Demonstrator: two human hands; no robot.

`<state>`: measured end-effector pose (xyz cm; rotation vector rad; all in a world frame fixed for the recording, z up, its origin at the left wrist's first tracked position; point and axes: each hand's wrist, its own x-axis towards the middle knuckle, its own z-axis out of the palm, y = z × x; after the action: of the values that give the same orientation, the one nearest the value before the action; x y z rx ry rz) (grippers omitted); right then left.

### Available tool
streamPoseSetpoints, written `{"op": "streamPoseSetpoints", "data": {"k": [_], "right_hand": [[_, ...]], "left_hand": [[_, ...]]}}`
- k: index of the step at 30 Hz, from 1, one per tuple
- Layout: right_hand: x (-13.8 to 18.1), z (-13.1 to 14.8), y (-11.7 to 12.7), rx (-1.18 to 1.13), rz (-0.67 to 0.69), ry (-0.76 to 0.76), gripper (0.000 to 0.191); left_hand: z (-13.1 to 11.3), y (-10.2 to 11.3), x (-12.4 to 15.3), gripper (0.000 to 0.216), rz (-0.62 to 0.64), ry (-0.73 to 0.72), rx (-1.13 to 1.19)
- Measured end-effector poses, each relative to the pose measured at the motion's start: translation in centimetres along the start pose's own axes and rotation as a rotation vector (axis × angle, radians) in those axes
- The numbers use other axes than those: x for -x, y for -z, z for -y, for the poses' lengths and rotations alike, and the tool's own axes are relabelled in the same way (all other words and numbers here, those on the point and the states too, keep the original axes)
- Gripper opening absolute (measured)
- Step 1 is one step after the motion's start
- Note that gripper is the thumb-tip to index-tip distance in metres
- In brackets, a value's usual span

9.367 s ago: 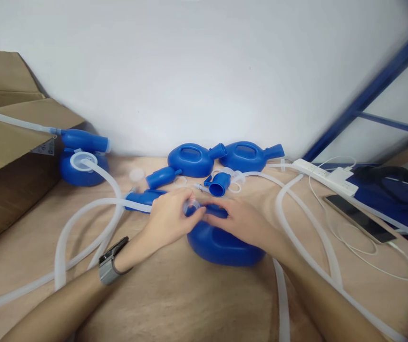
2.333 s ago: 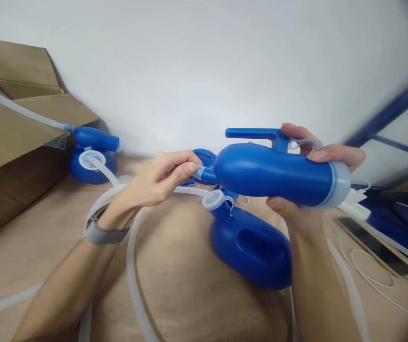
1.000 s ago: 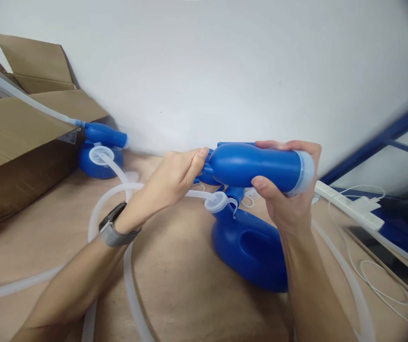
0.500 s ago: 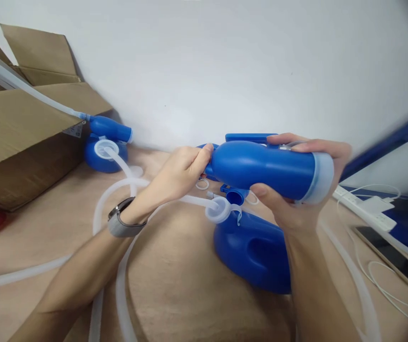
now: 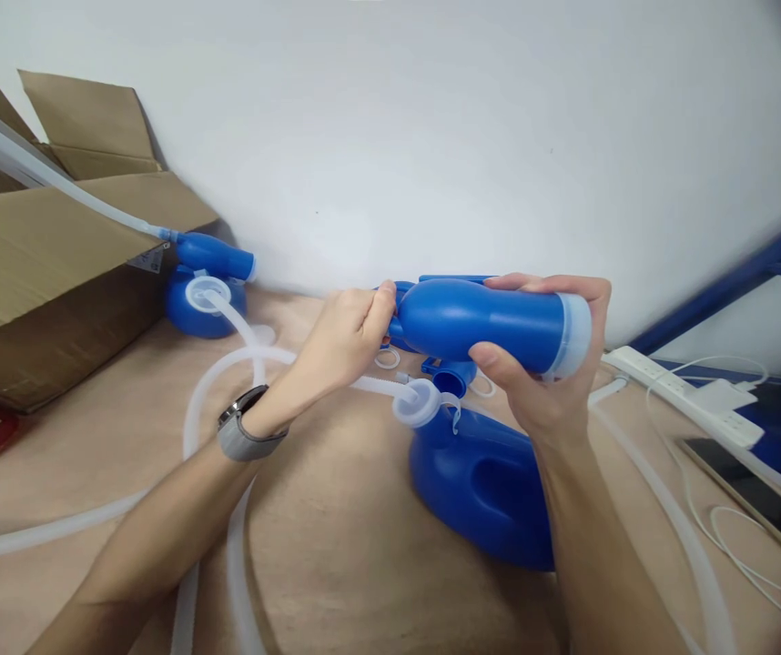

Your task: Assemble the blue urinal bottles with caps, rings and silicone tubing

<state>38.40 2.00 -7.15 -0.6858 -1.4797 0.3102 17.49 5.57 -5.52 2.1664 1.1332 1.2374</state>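
My right hand (image 5: 554,382) is wrapped round a blue bottle-shaped urinal funnel (image 5: 479,318), held sideways with its translucent rim (image 5: 573,335) to the right. At the funnel's narrow left end, my left hand (image 5: 353,337) is closed, thumb pressed to the fingers; its fingertips are partly hidden there. Below lies a blue urinal jug (image 5: 472,491) with a translucent cap (image 5: 418,403) and a hose running left from it. Between funnel and jug sit a small blue ring-shaped part (image 5: 450,380) and a thin white ring (image 5: 386,358).
An open cardboard box (image 5: 76,282) stands at left. Beside it a second blue jug (image 5: 206,314) carries another blue funnel (image 5: 213,255) with a hose. Hoses (image 5: 192,428) loop over the wooden surface. At right lie a power strip (image 5: 684,398), cables and a phone (image 5: 752,487).
My right hand and the funnel have shifted left and slightly down in view. My left hand keeps its closed grip at the narrow end. The surroundings moved slightly as the view shifted.
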Motion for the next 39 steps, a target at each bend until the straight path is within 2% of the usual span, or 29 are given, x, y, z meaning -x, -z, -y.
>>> {"op": "streamPoseSetpoints", "data": {"k": [7,15,19,22,26,28,29,31,34,36,39], "right_hand": [[-0.1,0.0,-0.1,0.024,0.009,0.06,0.059],[-0.4,0.3,0.3,0.062,0.045,0.165,0.058],[-0.5,0.2,0.8,0.05,0.053,0.145,0.059],[-0.9,-0.3,1.3,-0.039,-0.105,-0.003,0.054],[-1.8,-0.7,2.6,-0.27,-0.434,-0.262,0.044],[-2.2,-0.7,3.2,-0.337,-0.522,-0.33,0.046],[-2.4,-0.6,3.4,-0.358,-0.542,-0.344,0.047],[-2.4,-0.3,3.5,-0.385,-0.541,-0.352,0.05],[-2.2,0.2,2.8,-0.391,-0.489,-0.332,0.05],[-1.9,0.6,2.0,-0.392,-0.445,-0.331,0.049],[-1.5,0.9,1.1,-0.428,-0.385,-0.377,0.049]], "left_hand": [[-0.4,0.3,0.0,0.054,0.028,0.076,0.021],[-0.6,0.5,-0.3,0.058,0.13,0.138,0.074],[-0.4,0.9,0.0,0.058,0.187,0.038,0.099],[-0.3,1.6,0.3,0.046,0.122,-0.082,0.046],[-0.9,2.7,0.8,0.035,-0.165,-0.239,-0.081],[-1.7,2.9,1.2,0.026,-0.199,-0.271,-0.091],[-2.1,2.9,1.4,0.025,-0.148,-0.246,-0.064],[-2.7,2.4,1.9,0.032,0.037,-0.118,0.082],[-2.7,0.8,2.3,0.059,0.258,0.132,0.426],[-2.2,-0.5,2.3,0.075,0.287,0.207,0.588],[-1.2,-2.1,2.2,0.073,0.242,0.177,0.663]]}}
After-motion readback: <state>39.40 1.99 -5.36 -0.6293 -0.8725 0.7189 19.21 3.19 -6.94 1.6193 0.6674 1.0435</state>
